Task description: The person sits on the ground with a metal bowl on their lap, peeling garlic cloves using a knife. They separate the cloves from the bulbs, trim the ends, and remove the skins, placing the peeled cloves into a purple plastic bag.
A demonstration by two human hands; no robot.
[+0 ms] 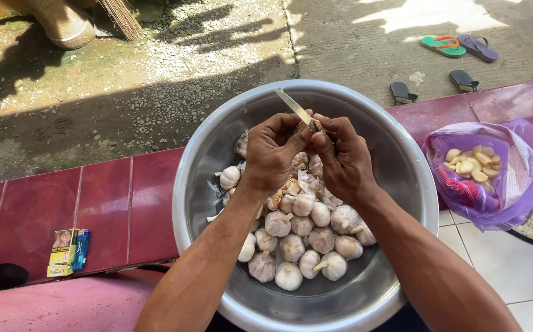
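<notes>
Both hands are raised together over a steel bowl (pixel 205 203) of garlic (pixel 303 246). A knife (pixel 295 109) is gripped by the right hand (pixel 343 157), blade angled up-left. The left hand (pixel 272 154) is pinched shut on something small, probably a clove, mostly hidden behind fingers. Peeled cloves are kept in a purple bag (pixel 518 178), right.

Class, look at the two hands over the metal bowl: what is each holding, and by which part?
The right hand holds a small knife by its handle, blade pointing up-left. The left hand pinches something small at its fingertips beside the handle; what it is cannot be told.
</notes>
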